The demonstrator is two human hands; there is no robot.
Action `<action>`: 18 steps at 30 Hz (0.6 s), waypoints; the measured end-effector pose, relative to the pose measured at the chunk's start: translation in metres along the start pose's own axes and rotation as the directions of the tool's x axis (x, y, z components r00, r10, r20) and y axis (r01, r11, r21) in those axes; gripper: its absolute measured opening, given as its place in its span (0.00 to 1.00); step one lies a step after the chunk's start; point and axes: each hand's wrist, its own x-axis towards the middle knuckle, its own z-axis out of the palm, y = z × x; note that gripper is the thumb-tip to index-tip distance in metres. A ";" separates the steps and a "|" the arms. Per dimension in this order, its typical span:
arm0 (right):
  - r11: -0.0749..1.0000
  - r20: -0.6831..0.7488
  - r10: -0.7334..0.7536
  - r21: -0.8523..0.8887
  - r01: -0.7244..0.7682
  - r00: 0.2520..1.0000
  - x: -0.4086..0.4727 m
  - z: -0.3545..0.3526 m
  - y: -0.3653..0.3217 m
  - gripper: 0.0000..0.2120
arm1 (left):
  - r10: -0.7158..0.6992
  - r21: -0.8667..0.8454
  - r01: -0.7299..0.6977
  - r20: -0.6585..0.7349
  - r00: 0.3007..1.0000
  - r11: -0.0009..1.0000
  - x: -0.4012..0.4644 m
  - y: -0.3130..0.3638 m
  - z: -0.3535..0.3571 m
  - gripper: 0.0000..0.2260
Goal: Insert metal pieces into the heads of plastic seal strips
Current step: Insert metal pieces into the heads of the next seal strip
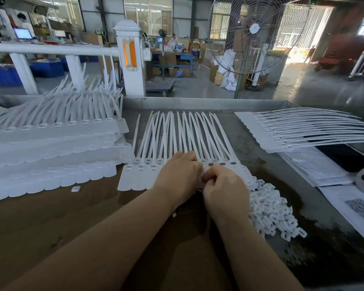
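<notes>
1. Your left hand (178, 175) lies knuckles-up on the row of white seal strips (177, 141) at the middle of the desk (51, 217), fingers curled down onto the strip heads; whether it grips one or only presses, you cannot tell from here.
2. Your right hand (223, 185) sits just beside it, touching, its fingers and thumb curled in a pinch at one strip head; the piece between them is hidden.
3. The strips lie side by side, flat tags toward you, tails fanning toward the desk's far edge.
4. A heap of small white pieces (269, 211) sits just right of your right wrist.
5. Stacked strips (51, 148) cover the desk's left side, tails raised.
6. Another strip sheet (292, 131) rests at the far right corner, over printed papers (324, 171).
7. A big standing fan (254, 32) stands beyond the far edge.
</notes>
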 end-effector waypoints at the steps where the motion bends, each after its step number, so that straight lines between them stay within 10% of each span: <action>1: 1.000 -0.002 -0.001 0.000 0.001 1.000 0.000 0.000 0.000 0.09 | 0.007 0.008 -0.007 0.009 1.000 1.000 -0.001 -0.001 0.001 0.09; 18: 1.000 -0.011 -0.005 -0.028 0.005 1.000 -0.001 0.001 0.001 0.08 | -0.329 -0.271 0.339 0.084 0.941 0.901 0.025 0.000 -0.009 0.06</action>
